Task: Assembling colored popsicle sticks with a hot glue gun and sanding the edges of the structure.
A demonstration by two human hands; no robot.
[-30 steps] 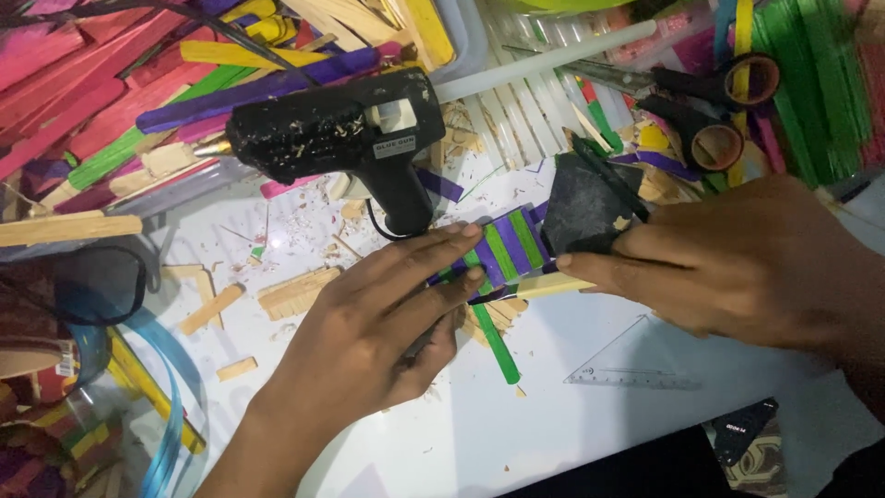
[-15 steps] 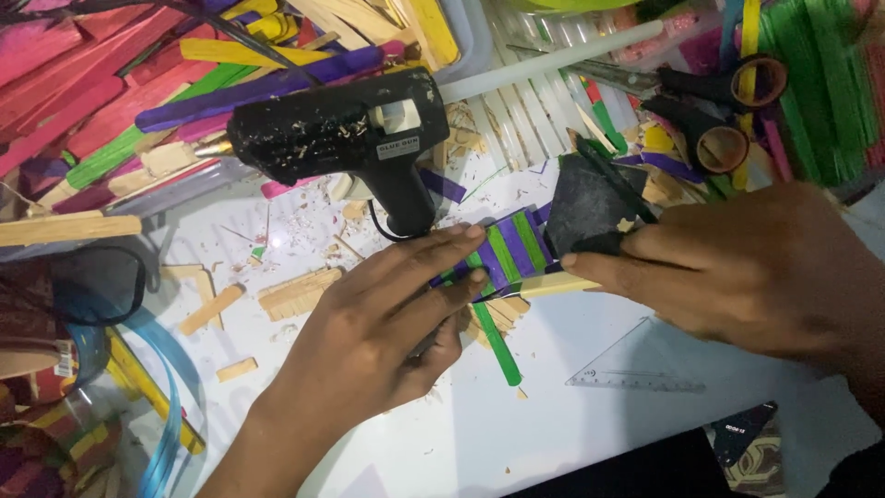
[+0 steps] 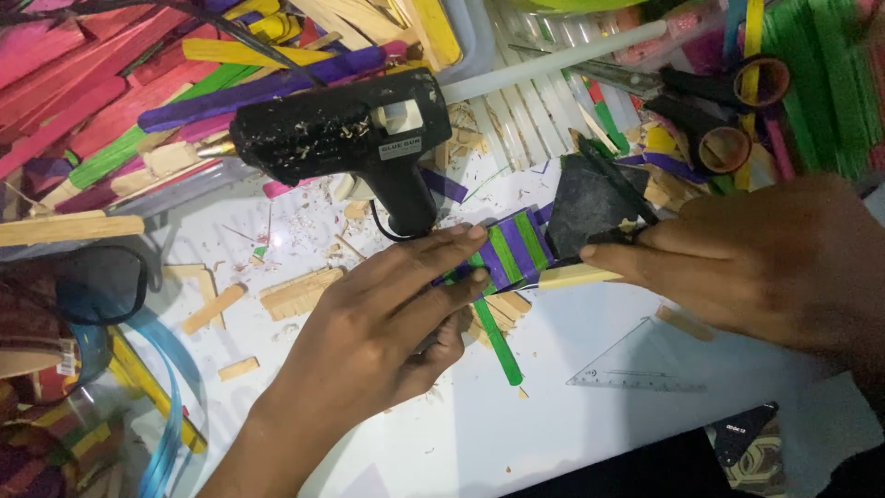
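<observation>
Striped stick panel pinched between left fingers and right fingers, both closed.

Matt black plastic glue gun

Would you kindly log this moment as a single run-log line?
left hand: pressing striped stick panel | right hand: holding black piece against panel | glue gun: lying behind, untouched | table: stick scraps
</observation>
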